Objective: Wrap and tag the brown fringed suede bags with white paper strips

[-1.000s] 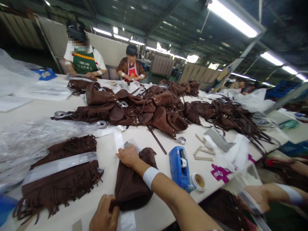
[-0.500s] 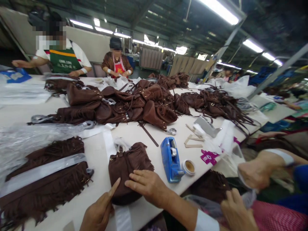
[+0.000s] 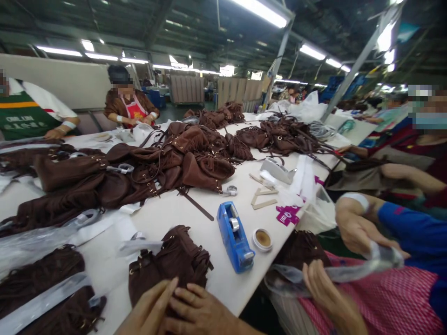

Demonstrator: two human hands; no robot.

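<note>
One pale table (image 3: 164, 211) beneath lights (image 3: 261, 13)

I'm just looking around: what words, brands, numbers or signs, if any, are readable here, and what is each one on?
Green apron: two rows of pale lettering, too blurred to read for certain.
Purple piece on the table: white lettering, too small and blurred to read.
Red apron: a yellow mark, too small to tell.
Nothing else readable.

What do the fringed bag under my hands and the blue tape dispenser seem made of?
The fringed bag looks like matte suede or a suede-like fabric: dull brown surface, limp strands. The blue tape dispenser is probably hard plastic, smooth and slightly glossy, with crisp molded edges.
</note>
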